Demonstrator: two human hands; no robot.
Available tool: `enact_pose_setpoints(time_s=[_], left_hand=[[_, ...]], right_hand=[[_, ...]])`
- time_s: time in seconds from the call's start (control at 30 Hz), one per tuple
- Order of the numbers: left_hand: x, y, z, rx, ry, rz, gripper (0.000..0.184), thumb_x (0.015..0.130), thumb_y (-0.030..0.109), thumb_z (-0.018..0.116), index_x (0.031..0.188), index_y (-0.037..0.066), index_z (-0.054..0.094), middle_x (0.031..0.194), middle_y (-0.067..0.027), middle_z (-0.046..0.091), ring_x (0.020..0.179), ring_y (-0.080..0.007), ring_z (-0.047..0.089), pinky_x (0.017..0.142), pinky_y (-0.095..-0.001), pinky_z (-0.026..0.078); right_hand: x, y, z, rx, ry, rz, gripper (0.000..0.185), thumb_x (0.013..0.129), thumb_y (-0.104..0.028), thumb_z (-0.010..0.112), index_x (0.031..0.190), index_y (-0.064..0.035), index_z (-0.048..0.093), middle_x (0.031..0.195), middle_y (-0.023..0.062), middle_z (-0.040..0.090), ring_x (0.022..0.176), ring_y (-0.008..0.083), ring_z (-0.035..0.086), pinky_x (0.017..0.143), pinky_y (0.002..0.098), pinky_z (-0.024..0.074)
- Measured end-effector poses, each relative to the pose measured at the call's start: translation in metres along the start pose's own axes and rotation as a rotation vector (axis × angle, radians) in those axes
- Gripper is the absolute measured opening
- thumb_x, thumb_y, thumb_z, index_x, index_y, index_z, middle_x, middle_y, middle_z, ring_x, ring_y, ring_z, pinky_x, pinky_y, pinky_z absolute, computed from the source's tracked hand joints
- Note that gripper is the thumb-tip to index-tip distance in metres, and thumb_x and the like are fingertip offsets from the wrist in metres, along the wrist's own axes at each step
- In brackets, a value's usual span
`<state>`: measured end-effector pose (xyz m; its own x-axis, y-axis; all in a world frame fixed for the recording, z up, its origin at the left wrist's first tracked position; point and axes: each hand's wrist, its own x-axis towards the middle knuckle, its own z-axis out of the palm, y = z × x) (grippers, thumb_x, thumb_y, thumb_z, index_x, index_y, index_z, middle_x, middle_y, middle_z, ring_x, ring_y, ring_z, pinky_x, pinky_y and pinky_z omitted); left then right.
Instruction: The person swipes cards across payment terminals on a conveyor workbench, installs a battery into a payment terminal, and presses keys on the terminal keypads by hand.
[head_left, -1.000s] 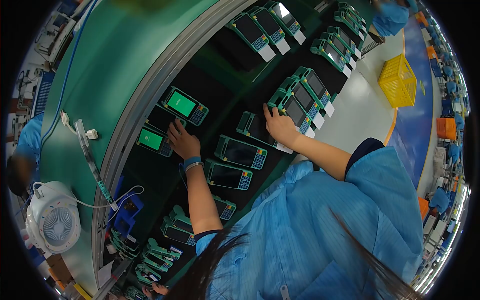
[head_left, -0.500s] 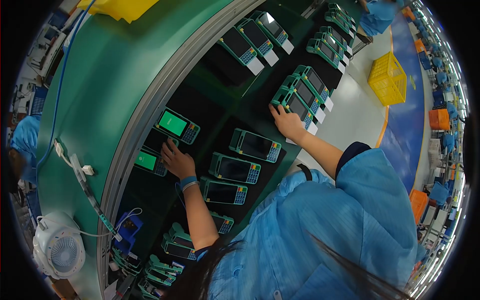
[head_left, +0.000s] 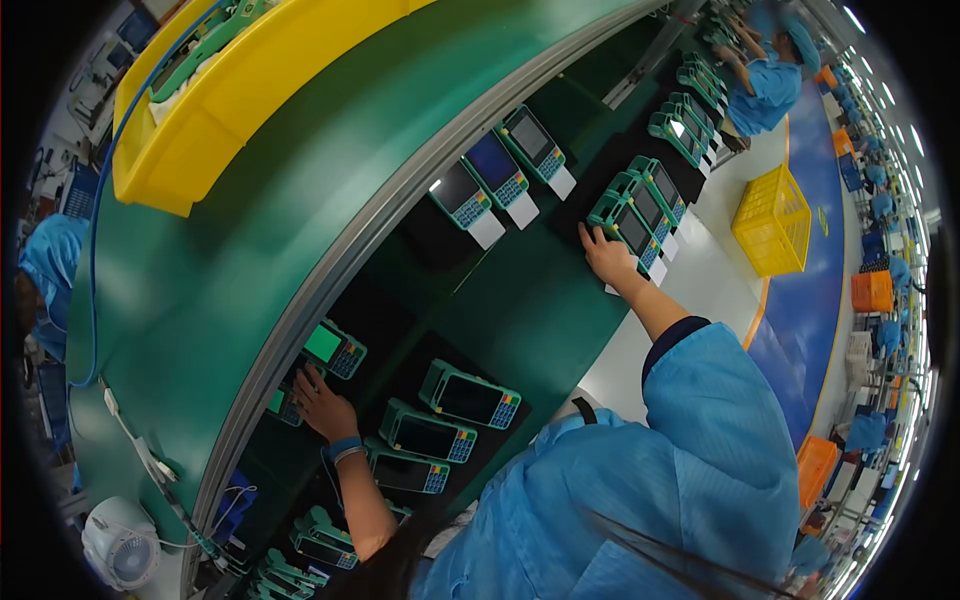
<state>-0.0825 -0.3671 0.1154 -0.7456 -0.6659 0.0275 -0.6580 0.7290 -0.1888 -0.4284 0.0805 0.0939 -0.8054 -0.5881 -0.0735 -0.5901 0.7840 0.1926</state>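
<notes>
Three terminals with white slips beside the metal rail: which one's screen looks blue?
The middle terminal; its screen looks blue, while the lower-left terminal and upper-right terminal look greyish.

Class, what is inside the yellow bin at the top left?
Green pieces and something white show inside the yellow bin. Its near wall hides the bottom, and the picture's edge cuts off the rest.
</notes>
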Motion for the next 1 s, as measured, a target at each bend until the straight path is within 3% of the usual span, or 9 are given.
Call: enact_pose_setpoints(time_s=[0.23, 0.27, 0.33, 0.6, 0.67, 0.8, 0.83, 0.9, 1.0], left_hand=[[0.002, 0.019, -0.008, -0.068, 0.055, -0.056, 0.068, 0.069, -0.004, 0.055, 0.135, 0.006, 0.039, 0.139, -0.0190, 0.038, 0.128, -0.0368, 0.036, 0.103, -0.0493, 0.034], [0.000, 0.013, -0.005, -0.078, 0.090, -0.040, 0.067, 0.069, -0.003, 0.057, 0.134, 0.005, 0.041, 0.138, -0.0196, 0.039, 0.127, -0.0378, 0.036, 0.103, -0.0490, 0.034], [-0.001, 0.015, 0.002, -0.093, 0.030, -0.169, 0.066, 0.075, 0.004, 0.053, 0.139, 0.015, 0.037, 0.145, -0.0085, 0.033, 0.133, -0.0297, 0.032, 0.105, -0.0528, 0.028], [0.000, 0.024, 0.000, -0.072, 0.008, -0.249, 0.064, 0.082, 0.007, 0.058, 0.140, 0.020, 0.032, 0.146, -0.0064, 0.028, 0.135, -0.0321, 0.028, 0.105, -0.0582, 0.028], [0.000, 0.023, 0.003, -0.061, 0.008, -0.254, 0.063, 0.083, 0.009, 0.059, 0.139, 0.020, 0.032, 0.146, -0.0066, 0.028, 0.135, -0.0325, 0.028, 0.104, -0.0584, 0.028], [0.000, 0.021, 0.004, -0.109, -0.017, -0.252, 0.063, 0.083, 0.010, 0.058, 0.140, 0.019, 0.032, 0.147, -0.0073, 0.027, 0.136, -0.0333, 0.026, 0.104, -0.0589, 0.028], [0.001, 0.020, 0.004, -0.110, -0.018, -0.253, 0.062, 0.084, 0.010, 0.057, 0.140, 0.019, 0.031, 0.147, -0.0073, 0.026, 0.136, -0.0332, 0.025, 0.104, -0.0590, 0.028], [0.000, 0.016, 0.006, -0.128, -0.018, -0.235, 0.062, 0.084, 0.009, 0.055, 0.140, 0.018, 0.032, 0.148, -0.0071, 0.026, 0.136, -0.0333, 0.025, 0.104, -0.0593, 0.027], [0.000, 0.011, 0.005, -0.153, 0.003, -0.205, 0.061, 0.084, 0.010, 0.055, 0.140, 0.018, 0.032, 0.148, -0.0070, 0.026, 0.136, -0.0338, 0.024, 0.104, -0.0592, 0.027]], right_hand=[[0.049, 0.108, 0.064, -0.092, 0.182, -0.064, 0.061, 0.080, -0.018, 0.054, 0.138, -0.0116, 0.038, 0.105, 0.0138, 0.054, 0.054, 0.0309, 0.059, 0.047, 0.0399, 0.0499], [0.057, 0.123, 0.080, -0.036, 0.070, -0.042, 0.065, 0.082, -0.021, 0.052, 0.142, -0.0129, 0.028, 0.118, 0.0152, 0.050, 0.058, 0.0340, 0.061, 0.050, 0.0437, 0.0515], [0.069, 0.143, 0.088, -0.048, 0.039, -0.028, 0.065, 0.085, -0.020, 0.049, 0.144, -0.0147, 0.023, 0.122, 0.0157, 0.049, 0.058, 0.0349, 0.061, 0.049, 0.0448, 0.0506], [0.080, 0.173, 0.091, -0.133, 0.058, 0.029, 0.054, 0.094, -0.035, 0.043, 0.142, -0.0186, 0.028, 0.117, 0.0174, 0.048, 0.076, 0.0363, 0.063, 0.057, 0.0457, 0.0523], [0.059, 0.131, 0.060, -0.048, -0.058, 0.050, 0.053, 0.094, -0.035, 0.043, 0.141, -0.0179, 0.028, 0.121, 0.0171, 0.047, 0.080, 0.0370, 0.064, 0.060, 0.0465, 0.0525], [-0.017, -0.030, 0.014, 0.712, -0.153, -0.245, 0.036, 0.095, -0.027, 0.046, 0.115, -0.0006, 0.059, 0.106, 0.0221, 0.062, 0.095, 0.0341, 0.062, 0.084, 0.0363, 0.0479], [-0.036, -0.078, -0.008, 0.964, -0.392, -0.200, 0.034, 0.095, -0.023, 0.047, 0.116, 0.0009, 0.058, 0.095, 0.0152, 0.066, 0.088, 0.0217, 0.062, 0.078, 0.0316, 0.0473], [-0.057, -0.143, -0.002, 1.100, -0.547, -0.232, 0.035, 0.094, -0.022, 0.047, 0.120, 0.0002, 0.056, 0.102, 0.0193, 0.065, 0.097, 0.0283, 0.062, 0.084, 0.0336, 0.0468], [-0.076, -0.196, 0.010, 1.226, -0.511, -0.143, 0.029, 0.091, -0.018, 0.051, 0.112, 0.0015, 0.059, 0.094, 0.0170, 0.066, 0.089, 0.0249, 0.063, 0.080, 0.0321, 0.0471]])
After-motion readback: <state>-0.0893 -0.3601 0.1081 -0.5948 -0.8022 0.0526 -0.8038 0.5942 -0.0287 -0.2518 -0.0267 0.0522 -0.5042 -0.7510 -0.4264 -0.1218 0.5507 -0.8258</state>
